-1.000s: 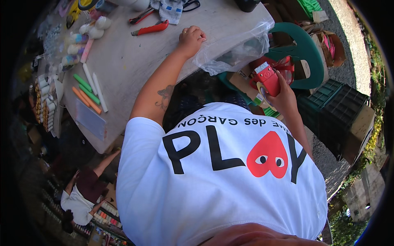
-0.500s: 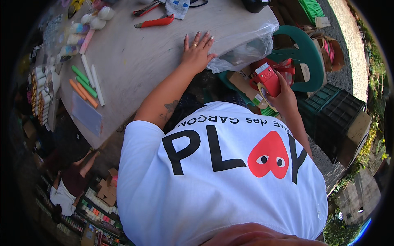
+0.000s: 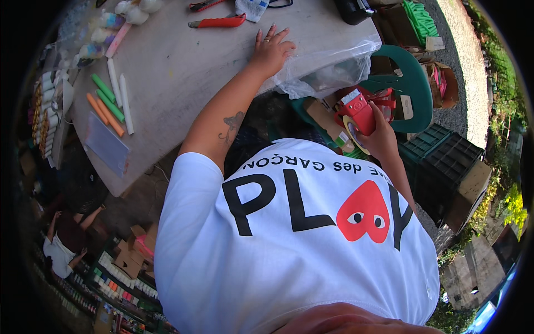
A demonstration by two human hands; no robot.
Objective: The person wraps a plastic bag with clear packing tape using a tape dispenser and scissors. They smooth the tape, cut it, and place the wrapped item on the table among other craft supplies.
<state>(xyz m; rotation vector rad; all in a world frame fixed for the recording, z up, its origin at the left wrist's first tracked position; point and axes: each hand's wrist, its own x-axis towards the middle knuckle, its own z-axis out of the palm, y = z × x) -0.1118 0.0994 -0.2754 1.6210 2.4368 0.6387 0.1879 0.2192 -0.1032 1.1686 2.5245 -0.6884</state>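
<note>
My left hand [image 3: 271,51] reaches over the grey table [image 3: 183,67], its fingers stretched out and somewhat apart, holding nothing. Its palm side is next to a clear plastic bag [image 3: 328,69] that hangs over the table edge. Lower on the right, off the table, my right hand [image 3: 381,133] is closed round a red tape dispenser [image 3: 364,116]. A roll of tape [image 3: 351,133] shows at its side, and the dispenser's front end is pale. Past the left fingertips lie a red-handled cutter [image 3: 218,22] and a white-and-blue cloth [image 3: 253,8].
White, green and orange candles [image 3: 105,111] lie at the table's left beside a clear plastic sheet [image 3: 107,146]. A green chair [image 3: 414,83] holds boxes on the right, next to black crates [image 3: 439,153]. A person [image 3: 65,239] is at lower left.
My left hand has slid farther up the table and its fingers have drawn closer together. The right hand keeps the tape dispenser in nearly the same place. The view has shifted slightly.
</note>
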